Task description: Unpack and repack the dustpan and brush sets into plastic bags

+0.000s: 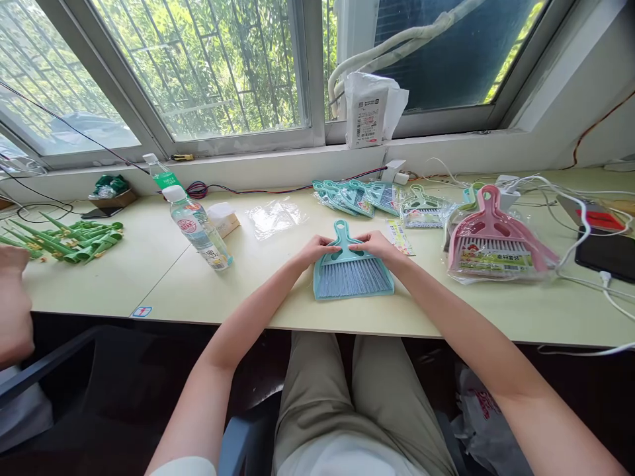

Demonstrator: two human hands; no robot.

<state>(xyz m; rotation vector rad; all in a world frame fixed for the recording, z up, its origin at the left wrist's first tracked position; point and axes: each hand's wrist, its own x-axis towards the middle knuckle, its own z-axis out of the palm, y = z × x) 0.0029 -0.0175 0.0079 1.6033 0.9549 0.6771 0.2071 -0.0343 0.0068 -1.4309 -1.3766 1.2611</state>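
One long, pale-topped table [268, 294] across the view. Toward its right side, a pink dustpan-and-brush set [489, 233] in clear wrap. Near the middle of the front edge, a turquoise dustpan-and-brush set [343, 256], bristles [353, 279] on the near side, handle [342, 237] pointing away. Farther back and left of it, some crumpled clear plastic [276, 217]. Left hand [318, 249] clasping the left side of the turquoise set, right hand [374, 245] clasping its right, undersides hidden, so firmness of grip hard to tell. Just right of the right hand, a printed card [401, 238].
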